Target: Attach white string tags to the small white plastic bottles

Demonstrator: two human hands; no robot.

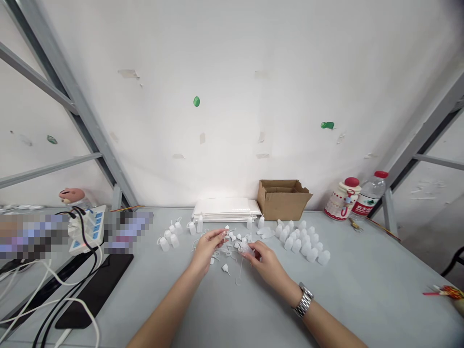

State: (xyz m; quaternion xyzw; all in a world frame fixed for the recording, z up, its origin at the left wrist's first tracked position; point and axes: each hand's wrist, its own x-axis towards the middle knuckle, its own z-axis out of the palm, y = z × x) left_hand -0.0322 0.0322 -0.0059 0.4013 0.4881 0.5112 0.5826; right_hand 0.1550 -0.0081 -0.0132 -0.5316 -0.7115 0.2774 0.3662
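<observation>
Both our hands meet over the tabletop (pixel 362 290): left hand (pixel 207 245) pinching a small white cap (pixel 227 235), right hand (pixel 264 261) gripping a little bottle (pixel 247 248), close together for fitting, spare bottles (pixel 302 241) just beyond.

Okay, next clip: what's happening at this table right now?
A person sits at a grey table handling small white plastic parts. The left hand pinches a tiny white cap piece at its fingertips; the right hand, with a metal watch on the wrist, holds a small translucent bottle. Loose caps lie between the hands, with a cluster of small bottles to the right and a cardboard box behind.
</observation>
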